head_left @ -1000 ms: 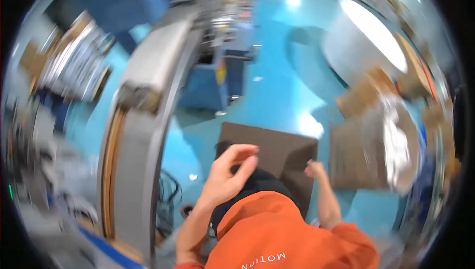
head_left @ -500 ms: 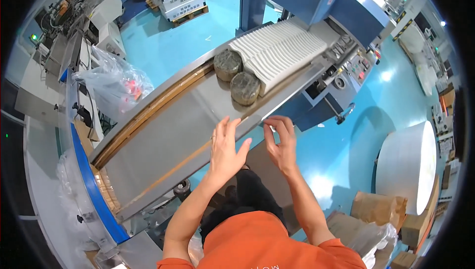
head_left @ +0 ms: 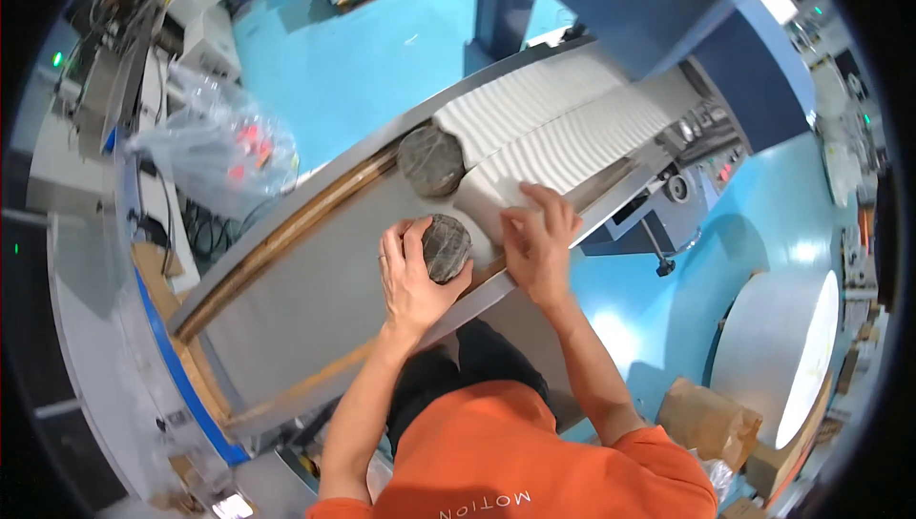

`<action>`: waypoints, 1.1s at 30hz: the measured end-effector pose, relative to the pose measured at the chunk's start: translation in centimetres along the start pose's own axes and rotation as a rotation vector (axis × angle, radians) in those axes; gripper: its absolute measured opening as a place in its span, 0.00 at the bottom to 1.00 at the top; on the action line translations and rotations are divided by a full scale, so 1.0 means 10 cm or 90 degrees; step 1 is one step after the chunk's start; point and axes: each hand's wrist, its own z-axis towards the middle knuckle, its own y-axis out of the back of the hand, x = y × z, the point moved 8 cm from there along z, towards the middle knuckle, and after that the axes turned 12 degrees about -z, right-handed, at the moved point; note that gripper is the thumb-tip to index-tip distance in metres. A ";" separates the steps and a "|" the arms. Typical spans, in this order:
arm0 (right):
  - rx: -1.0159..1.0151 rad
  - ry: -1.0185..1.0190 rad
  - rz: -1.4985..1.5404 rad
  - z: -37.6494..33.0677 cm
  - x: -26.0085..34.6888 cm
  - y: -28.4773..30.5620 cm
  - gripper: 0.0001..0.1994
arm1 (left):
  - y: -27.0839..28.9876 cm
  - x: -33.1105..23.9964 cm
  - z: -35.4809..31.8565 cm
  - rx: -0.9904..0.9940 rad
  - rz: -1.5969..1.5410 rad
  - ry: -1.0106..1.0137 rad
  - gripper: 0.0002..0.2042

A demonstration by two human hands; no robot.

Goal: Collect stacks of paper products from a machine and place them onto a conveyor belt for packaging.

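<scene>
My left hand point(head_left: 410, 276) is wrapped round a squat, round grey-brown block point(head_left: 446, 249) with a shiny, wrapped-looking surface, over the metal trough point(head_left: 315, 300). A second block point(head_left: 429, 161) like it stands against the front of the far row of white folded sheets point(head_left: 544, 99). The sheets stand on edge in two long rows, packed close. My right hand point(head_left: 542, 242) is at the near row's front end, thumb and fingers curled together at the sheets' edge. The front sheets there lean and curve toward my left hand. What lies between those fingertips is partly hidden.
A blue machine point(head_left: 611, 4) stands over the far end of the trough, with a knobbed lever point(head_left: 658, 252) below its near side. A clear plastic bag point(head_left: 229, 152) hangs at the left. To the right sit a large white roll point(head_left: 778, 357) and a brown paper bag point(head_left: 711, 414).
Both hands have moved forward over the trough. My left hand has taken hold of the near block, which has come away from the sheets toward me. My right hand has reached the sheets.
</scene>
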 end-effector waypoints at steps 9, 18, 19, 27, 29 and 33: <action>0.002 -0.027 -0.004 0.02 0.04 -0.14 0.12 | 0.43 0.29 -0.17 -0.048 0.033 0.144 0.34; -0.068 -0.036 0.057 0.20 -0.04 0.16 0.10 | -0.42 0.38 -0.22 -0.021 -0.548 0.318 0.20; -0.111 -0.088 0.045 0.26 -0.35 0.23 0.11 | -0.57 0.30 -0.15 0.088 -0.561 0.355 0.26; -0.221 -0.149 -0.251 0.69 -1.54 0.41 0.13 | -0.76 0.16 -0.14 0.144 -0.491 0.335 0.29; -0.206 -0.146 -0.283 0.68 -1.54 0.39 0.12 | -0.74 0.17 -0.15 0.154 -0.504 0.344 0.29; -0.198 -0.138 -0.261 0.70 -1.50 0.32 0.10 | -0.70 0.20 -0.17 0.136 -0.510 0.326 0.29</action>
